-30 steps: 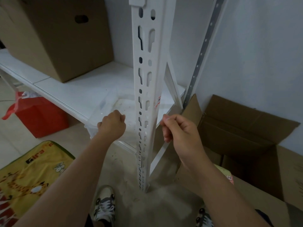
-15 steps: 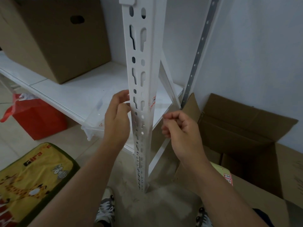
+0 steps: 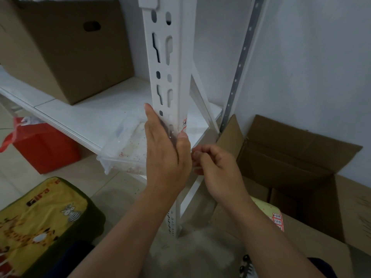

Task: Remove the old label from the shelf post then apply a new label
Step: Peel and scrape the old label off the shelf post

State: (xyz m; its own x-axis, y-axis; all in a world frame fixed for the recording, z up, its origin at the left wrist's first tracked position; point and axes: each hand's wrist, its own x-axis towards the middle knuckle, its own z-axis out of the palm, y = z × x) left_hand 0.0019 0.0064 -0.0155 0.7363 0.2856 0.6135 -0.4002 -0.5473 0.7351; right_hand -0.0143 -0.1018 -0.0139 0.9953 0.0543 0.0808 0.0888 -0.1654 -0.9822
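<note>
Here the left hand (image 3: 163, 155) lies flat against the white shelf post (image 3: 170, 77), fingers straight and pressed together, thumb just below the red-printed label (image 3: 184, 124) on the post's right face. The right hand (image 3: 215, 167), just right, curls around a thin pale strip.

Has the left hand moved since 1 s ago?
Yes. The left hand went up and right from beside the shelf post onto it, fingers flat on its front, thumb just below the old label.
</note>
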